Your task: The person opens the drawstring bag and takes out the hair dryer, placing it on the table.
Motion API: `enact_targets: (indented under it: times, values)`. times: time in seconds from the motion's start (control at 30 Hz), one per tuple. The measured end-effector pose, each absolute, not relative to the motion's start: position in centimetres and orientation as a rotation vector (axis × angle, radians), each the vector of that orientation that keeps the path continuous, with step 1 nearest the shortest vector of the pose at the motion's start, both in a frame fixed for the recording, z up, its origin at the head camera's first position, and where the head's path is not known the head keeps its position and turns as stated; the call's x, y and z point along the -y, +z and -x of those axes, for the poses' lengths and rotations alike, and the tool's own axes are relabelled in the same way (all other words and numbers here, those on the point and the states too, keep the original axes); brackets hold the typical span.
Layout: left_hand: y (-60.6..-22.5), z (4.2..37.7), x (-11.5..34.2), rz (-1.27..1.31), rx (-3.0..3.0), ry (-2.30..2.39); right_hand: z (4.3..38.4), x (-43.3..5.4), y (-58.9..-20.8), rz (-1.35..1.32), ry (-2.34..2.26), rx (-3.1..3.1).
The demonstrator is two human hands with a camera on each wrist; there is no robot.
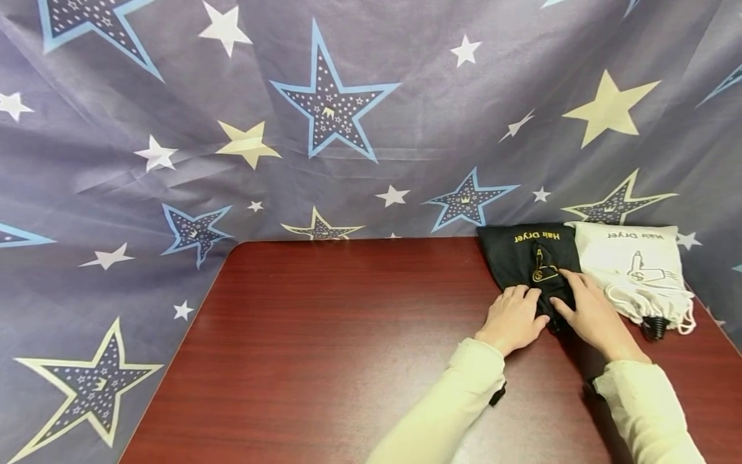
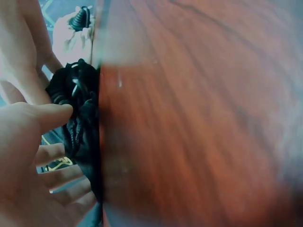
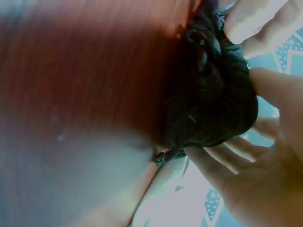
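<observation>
A black drawstring bag (image 1: pixel 524 251) printed "Hair Dryer" in yellow lies at the back right of the table, its gathered mouth (image 2: pixel 75 90) toward the person. My left hand (image 1: pixel 513 320) touches its left side, with the thumb near the gathered mouth. On its other side, my right hand (image 1: pixel 594 316) rests with fingers spread along the cloth. In the right wrist view, the right hand (image 3: pixel 265 175) has thumb and fingers spread about the bunched black bag (image 3: pixel 213 109). What lies inside the bag is hidden.
Right beside it lies a white drawstring bag (image 1: pixel 628 251) with the same print, a ribbed black piece (image 1: pixel 656 327) poking from its mouth. The reddish-brown wooden table (image 1: pixel 348 335) extends left. A star-patterned cloth (image 1: pixel 406 135) hangs behind.
</observation>
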State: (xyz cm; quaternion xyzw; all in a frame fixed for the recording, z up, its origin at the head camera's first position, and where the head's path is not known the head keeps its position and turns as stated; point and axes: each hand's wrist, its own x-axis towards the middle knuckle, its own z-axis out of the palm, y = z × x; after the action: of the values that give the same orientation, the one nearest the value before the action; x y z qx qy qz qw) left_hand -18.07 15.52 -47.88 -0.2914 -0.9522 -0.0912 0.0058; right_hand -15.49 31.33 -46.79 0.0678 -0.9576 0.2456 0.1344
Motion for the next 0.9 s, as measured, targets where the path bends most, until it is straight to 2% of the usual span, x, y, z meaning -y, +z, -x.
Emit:
enact_targets:
  times: [0.43, 0.9]
  values:
    - [-48.52, 17.89, -16.04, 0.782, 3.080, -0.360, 15.29, -30.92, -47.32, -0.155, 0.705, 2.768]
    - [-48.52, 18.20, -16.14, 0.775, 3.067, -0.394, 15.45, -31.28, -46.83, -0.136, 0.742, 2.787]
